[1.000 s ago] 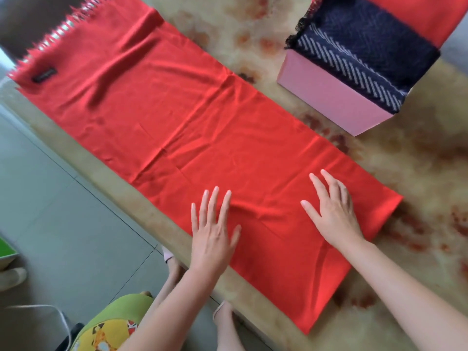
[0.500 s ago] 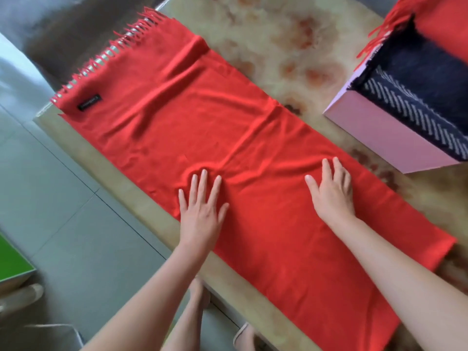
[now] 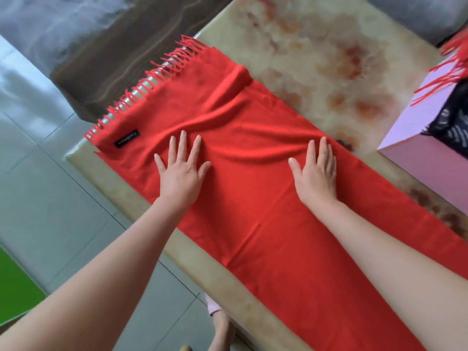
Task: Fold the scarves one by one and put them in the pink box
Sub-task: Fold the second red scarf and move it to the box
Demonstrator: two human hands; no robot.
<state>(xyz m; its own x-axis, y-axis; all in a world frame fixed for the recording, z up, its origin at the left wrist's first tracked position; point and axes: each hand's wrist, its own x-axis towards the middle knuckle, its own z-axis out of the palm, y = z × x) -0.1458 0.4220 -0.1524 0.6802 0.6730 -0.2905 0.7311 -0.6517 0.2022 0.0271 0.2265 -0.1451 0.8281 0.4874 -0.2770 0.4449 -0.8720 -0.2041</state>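
A long red scarf [image 3: 253, 203] lies flat along the marbled table [image 3: 316, 62], its fringed end [image 3: 152, 84] at the far left corner with a black label [image 3: 126, 138]. My left hand [image 3: 181, 173] rests flat on the scarf near that end, fingers spread. My right hand [image 3: 316, 173] lies flat on the cloth further right, by its far edge. Small wrinkles run between the hands. The pink box [image 3: 430, 148] stands at the right edge, holding a dark patterned scarf [image 3: 453, 122] and red fringe [image 3: 453, 64].
The table's near edge [image 3: 152, 211] runs diagonally below the scarf, with grey tiled floor [image 3: 50, 186] beyond. A dark wooden piece [image 3: 114, 54] stands past the fringed end. A green object [image 3: 15, 282] sits at the lower left. Feet [image 3: 217, 315] show under the table.
Both hands have slid along the scarf toward its fringed end, staying flat on the cloth. The view has shifted the same way, so the pink box sits further right.
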